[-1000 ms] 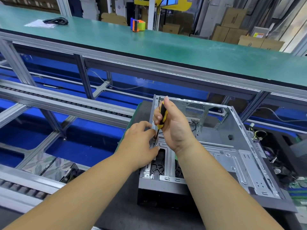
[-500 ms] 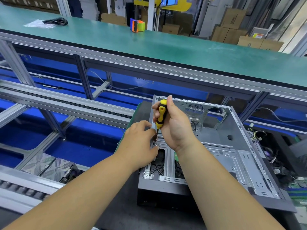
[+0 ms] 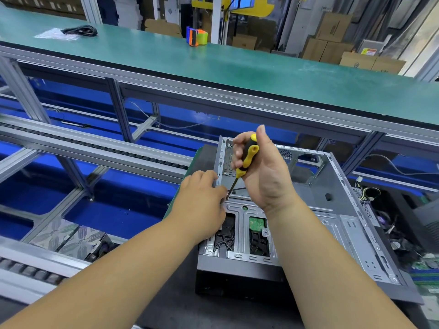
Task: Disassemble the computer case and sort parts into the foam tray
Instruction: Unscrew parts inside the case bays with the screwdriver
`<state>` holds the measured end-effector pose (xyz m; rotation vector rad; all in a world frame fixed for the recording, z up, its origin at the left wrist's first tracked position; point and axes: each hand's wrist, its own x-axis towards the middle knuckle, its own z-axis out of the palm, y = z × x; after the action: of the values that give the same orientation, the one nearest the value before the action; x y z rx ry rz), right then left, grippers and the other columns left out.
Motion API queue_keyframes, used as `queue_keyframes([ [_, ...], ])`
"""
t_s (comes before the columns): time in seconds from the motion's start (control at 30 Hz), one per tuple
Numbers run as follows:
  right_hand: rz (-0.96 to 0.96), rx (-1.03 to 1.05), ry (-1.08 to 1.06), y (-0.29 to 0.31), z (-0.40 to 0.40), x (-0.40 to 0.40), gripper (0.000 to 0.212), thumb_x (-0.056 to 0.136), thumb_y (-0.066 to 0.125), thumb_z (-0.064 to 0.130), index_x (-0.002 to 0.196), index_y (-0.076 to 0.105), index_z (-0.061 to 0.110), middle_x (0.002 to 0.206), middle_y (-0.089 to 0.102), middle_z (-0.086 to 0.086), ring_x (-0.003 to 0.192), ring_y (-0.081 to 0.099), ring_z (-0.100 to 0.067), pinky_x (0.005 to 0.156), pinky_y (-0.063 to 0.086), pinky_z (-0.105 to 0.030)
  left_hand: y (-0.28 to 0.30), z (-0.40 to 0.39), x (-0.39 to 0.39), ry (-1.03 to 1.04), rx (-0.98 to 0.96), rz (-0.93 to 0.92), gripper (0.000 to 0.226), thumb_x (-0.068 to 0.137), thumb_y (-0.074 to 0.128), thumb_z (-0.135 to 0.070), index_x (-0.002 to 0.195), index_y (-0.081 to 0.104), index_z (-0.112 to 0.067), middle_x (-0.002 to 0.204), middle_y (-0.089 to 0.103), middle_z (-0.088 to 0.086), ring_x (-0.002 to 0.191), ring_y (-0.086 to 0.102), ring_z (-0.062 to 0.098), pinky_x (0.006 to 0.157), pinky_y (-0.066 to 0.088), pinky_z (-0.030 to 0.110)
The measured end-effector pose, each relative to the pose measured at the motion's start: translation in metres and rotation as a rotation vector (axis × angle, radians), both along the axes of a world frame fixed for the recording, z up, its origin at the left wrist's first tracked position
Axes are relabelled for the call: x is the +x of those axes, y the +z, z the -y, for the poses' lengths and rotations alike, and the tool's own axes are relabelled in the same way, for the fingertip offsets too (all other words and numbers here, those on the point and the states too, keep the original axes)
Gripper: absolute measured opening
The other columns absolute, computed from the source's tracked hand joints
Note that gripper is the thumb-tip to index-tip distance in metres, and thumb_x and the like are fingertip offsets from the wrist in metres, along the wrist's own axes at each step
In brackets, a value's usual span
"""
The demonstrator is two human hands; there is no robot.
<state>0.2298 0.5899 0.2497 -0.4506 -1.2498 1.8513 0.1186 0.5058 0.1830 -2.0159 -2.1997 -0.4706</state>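
An open grey metal computer case [image 3: 332, 210] lies on its side on the dark work surface in front of me. My right hand [image 3: 263, 176] grips a yellow-and-black screwdriver [image 3: 247, 157], shaft slanting down-left, its tip at the case's left inner edge above the drive bracket [image 3: 242, 224]. My left hand [image 3: 202, 200] rests on the case's left wall, fingers pinched right at the screwdriver tip; what they hold is hidden. A drive with a green circuit board [image 3: 256, 224] shows through the bracket. No foam tray is visible.
A long green bench [image 3: 237, 67] runs across behind, carrying a tape dispenser [image 3: 197, 36] and a black cable [image 3: 80, 30]. Aluminium roller rails [image 3: 95, 148] and blue panels lie to the left. Loose cables and parts [image 3: 370, 193] sit right of the case. Cardboard boxes [image 3: 332, 39] stand far back.
My right hand has lifted and tilted the screwdriver handle up and to the right, baring more of the shaft. My left hand stays at the case's left edge.
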Motion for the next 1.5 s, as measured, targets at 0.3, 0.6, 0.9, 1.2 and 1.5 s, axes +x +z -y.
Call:
queue_keyframes([
  [0.3,-0.051,-0.074,-0.116,0.001,-0.002,0.019,0.01,0.079,0.059,0.013,0.089,0.057,0.015,0.082,0.051,-0.002,0.063,0.045,-0.013,0.068,0.034,-0.029,0.016,-0.014,0.022,0.068,-0.266,-0.379,0.033,0.086,0.05,-0.027,0.118,0.055,-0.022,0.116,0.04,0.008,0.11,0.037,0.03,0.096,0.031,0.041],
  [0.6,0.098,0.074,-0.22,-0.006,-0.001,0.031,0.002,0.092,0.058,0.019,0.093,0.059,0.019,0.082,0.058,0.005,0.072,0.057,-0.009,0.075,0.047,-0.028,0.011,-0.02,0.019,-0.02,-0.268,-0.473,0.034,0.091,0.043,-0.029,0.122,0.052,-0.018,0.127,0.038,0.01,0.12,0.031,0.032,0.106,0.026,0.044],
  [0.9,0.105,0.168,-0.192,-0.013,0.003,0.019,0.022,0.1,0.048,0.013,0.112,0.065,0.022,0.083,0.058,0.006,0.081,0.054,-0.01,0.078,0.047,-0.022,-0.003,0.005,-0.01,-0.031,-0.064,0.297,0.044,0.077,0.067,-0.053,0.114,0.052,-0.035,0.124,0.04,-0.016,0.116,0.039,0.011,0.098,0.036,0.032],
  [1.2,0.119,0.136,-0.133,-0.021,0.012,-0.003,0.022,0.092,0.048,0.027,0.107,0.06,0.015,0.079,0.051,0.001,0.075,0.046,-0.014,0.078,0.04,-0.03,-0.015,0.009,-0.012,-0.023,-0.021,0.444,0.05,0.075,0.073,-0.047,0.119,0.051,-0.036,0.124,0.036,-0.023,0.106,0.049,0.008,0.085,0.045,0.029],
  [1.5,0.154,0.15,-0.098,-0.023,0.01,-0.002,0.022,0.094,0.048,0.03,0.105,0.061,0.017,0.078,0.052,0.003,0.074,0.046,-0.012,0.077,0.041,-0.029,-0.016,0.008,-0.012,-0.014,-0.033,0.472,0.052,0.076,0.072,-0.047,0.122,0.053,-0.036,0.125,0.035,-0.023,0.11,0.049,0.01,0.09,0.047,0.033],
])
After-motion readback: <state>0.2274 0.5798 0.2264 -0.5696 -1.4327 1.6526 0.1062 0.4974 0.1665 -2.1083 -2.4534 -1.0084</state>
